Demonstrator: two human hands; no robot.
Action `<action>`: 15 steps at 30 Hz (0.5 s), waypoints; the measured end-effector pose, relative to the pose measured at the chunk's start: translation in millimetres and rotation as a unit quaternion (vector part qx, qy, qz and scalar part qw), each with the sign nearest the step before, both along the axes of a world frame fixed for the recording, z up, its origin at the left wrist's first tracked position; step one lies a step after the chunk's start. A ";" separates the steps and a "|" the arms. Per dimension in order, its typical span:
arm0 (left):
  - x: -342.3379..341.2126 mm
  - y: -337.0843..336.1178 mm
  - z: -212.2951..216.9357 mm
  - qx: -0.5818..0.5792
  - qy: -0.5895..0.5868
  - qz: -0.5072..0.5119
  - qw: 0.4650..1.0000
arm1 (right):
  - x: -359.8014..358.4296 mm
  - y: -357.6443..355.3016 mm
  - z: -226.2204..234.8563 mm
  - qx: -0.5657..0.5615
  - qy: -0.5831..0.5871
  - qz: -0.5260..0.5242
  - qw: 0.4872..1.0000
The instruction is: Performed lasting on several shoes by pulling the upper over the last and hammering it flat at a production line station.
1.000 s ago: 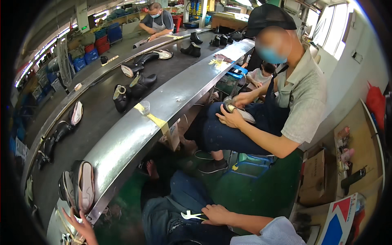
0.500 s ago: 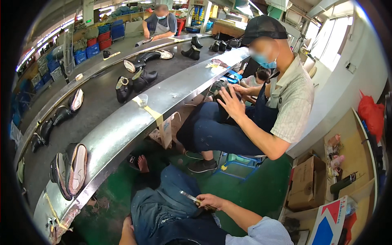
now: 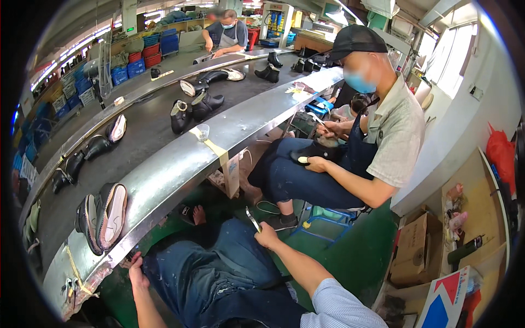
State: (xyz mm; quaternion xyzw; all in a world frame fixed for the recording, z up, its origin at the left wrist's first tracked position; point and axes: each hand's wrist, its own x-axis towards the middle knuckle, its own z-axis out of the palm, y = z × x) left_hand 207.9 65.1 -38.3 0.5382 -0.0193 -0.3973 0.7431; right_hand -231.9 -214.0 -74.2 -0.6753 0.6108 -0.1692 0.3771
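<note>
Head view shows the right hand (image 3: 267,236) at six o'clock, pinching a thin metal tool (image 3: 252,220) that points to eleven. At eight, the left hand (image 3: 136,272) is close by the bench (image 3: 158,186) edge; I cannot tell what its fingers do. Two shoes (image 3: 113,218) sit near that edge. Green floor (image 3: 350,251) gives room at four.

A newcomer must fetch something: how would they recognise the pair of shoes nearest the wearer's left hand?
Find the long table curving along the left and follow its shiny metal strip to the near end. There, above and left of the wearer's left hand, is the pair of shoes. Unlike the black boots farther along, it sits on the metal, one shoe showing a pale face.
</note>
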 end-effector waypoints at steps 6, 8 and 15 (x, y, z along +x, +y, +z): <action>-44.8 75.3 85.0 -0.012 -0.188 0.075 0.979 | -18.8 18.0 66.3 -0.175 -0.039 0.101 0.979; -74.3 79.7 123.4 0.062 -0.229 0.107 0.966 | -61.8 35.6 107.1 -0.244 -0.016 0.119 0.962; -81.7 189.2 48.6 0.565 -0.569 -0.109 0.587 | -156.9 107.4 97.7 0.003 0.108 0.225 0.968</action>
